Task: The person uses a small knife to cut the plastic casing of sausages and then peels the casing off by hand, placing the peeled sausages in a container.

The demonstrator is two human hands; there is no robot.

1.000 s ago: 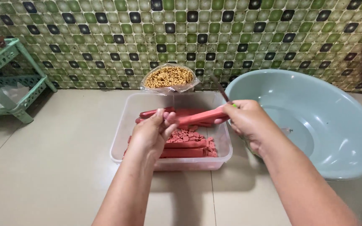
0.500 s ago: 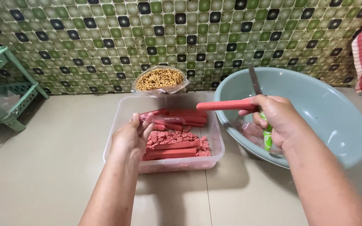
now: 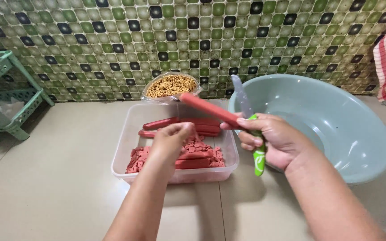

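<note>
Lifted higher and swung back over the clear plastic container [image 3: 130, 129] since half a second ago: right hand [image 3: 273, 140], fingers wrapped tight on a whole red sausage [image 3: 208, 109] and a green-handled knife [image 3: 252, 129] together. Sausage angled up and left, its far end above the container's back edge; blade pointing up beside it. Left hand [image 3: 170, 140] now loosely curled with fingertips bunched, gripping nothing visible, hovering above chopped red pieces [image 3: 204, 154] and more whole sausages [image 3: 175, 125] inside. Behind, touching the tiled wall [image 3: 112, 40], a bag of yellow-brown grains [image 3: 170, 85]. At right, a pale blue basin [image 3: 336, 125]. Far left, a green plastic rack [image 3: 1, 102].
</note>
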